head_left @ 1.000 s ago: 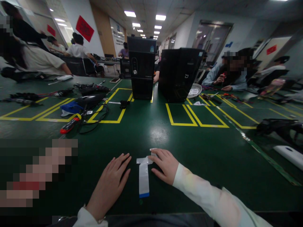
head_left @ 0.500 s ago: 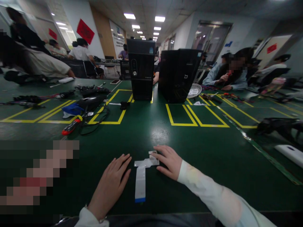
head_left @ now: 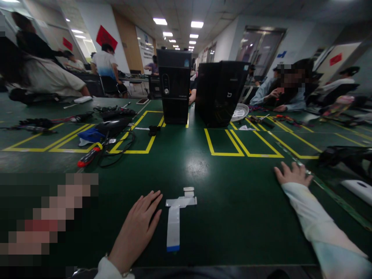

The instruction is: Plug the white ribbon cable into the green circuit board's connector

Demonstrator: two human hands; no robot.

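A white flat ribbon cable [head_left: 173, 224] lies on the green table in front of me, bent into an angled shape. Its near end has a blue tip, and a small connector sits at its far end. Just left of the cable, my left hand [head_left: 139, 223] rests flat on the table with fingers stretched out, not touching it. Well away to the right, my right hand [head_left: 294, 174] is spread over the tabletop by a strip along the table, holding nothing.
Two black computer towers [head_left: 174, 85] stand at the back middle. On the left lie a red-handled screwdriver [head_left: 89, 155], dark cables [head_left: 116, 112] and a blue item [head_left: 90, 134]. A white basket [head_left: 240, 111] is behind right; a white device [head_left: 357, 190] lies far right. Other people sit around.
My right hand has let go of the ribbon cable's far end and moved far to the right. The cable and my left hand have stayed in place.
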